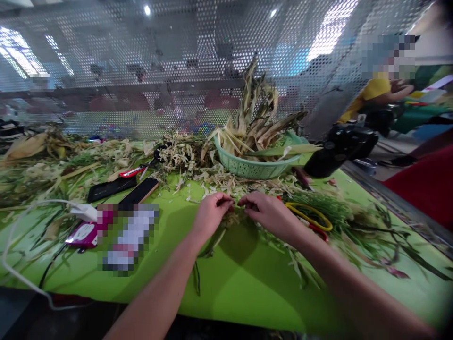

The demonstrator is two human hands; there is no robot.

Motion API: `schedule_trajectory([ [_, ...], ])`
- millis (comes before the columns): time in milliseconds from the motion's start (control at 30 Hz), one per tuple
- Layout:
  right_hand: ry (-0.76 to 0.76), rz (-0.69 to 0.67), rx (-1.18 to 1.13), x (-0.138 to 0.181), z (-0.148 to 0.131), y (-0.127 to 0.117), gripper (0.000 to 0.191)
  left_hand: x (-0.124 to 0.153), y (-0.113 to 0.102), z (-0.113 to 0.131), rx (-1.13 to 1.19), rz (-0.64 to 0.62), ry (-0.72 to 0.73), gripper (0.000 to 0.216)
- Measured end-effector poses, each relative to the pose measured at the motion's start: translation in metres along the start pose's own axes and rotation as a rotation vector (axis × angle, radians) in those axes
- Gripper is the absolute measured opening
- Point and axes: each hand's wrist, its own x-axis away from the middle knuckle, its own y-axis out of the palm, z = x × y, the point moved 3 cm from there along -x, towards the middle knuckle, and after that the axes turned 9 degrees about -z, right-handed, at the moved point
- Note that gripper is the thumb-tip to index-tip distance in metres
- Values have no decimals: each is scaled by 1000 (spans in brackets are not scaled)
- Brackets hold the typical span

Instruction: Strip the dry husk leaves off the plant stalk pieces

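In the middle of the green table, my left hand (212, 210) has its thumb and fingers pinched together. Bits of dry plant show at and below its fingertips, but what it grips is too small to name. A short gap away, my right hand (265, 210) faces it with fingers curled in, their tips partly hidden. Dry plant scraps (230, 182) lie just beyond both hands. Beside my right wrist are yellow and red looped handles (323, 219), resting against green needle-like sprigs (318, 203).
A green plastic basket (255, 167) holds dried corn husks (251, 118). At right stands a black camera (339, 144). Phones (139, 193), a magenta device (85, 233) and a white cable (14, 269) lie at left. A red-handled cutter (132, 172) sits behind. Someone in yellow (371, 92) is beyond.
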Motion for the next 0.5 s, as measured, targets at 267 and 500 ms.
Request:
schedule_trajectory([
  [267,37,50,84,5,-10,-13,9,2,3,-2,-50,31,-75,11],
  [500,33,17,-429,-5,3,0,14,2,5,-1,-118,-8,-45,8],
])
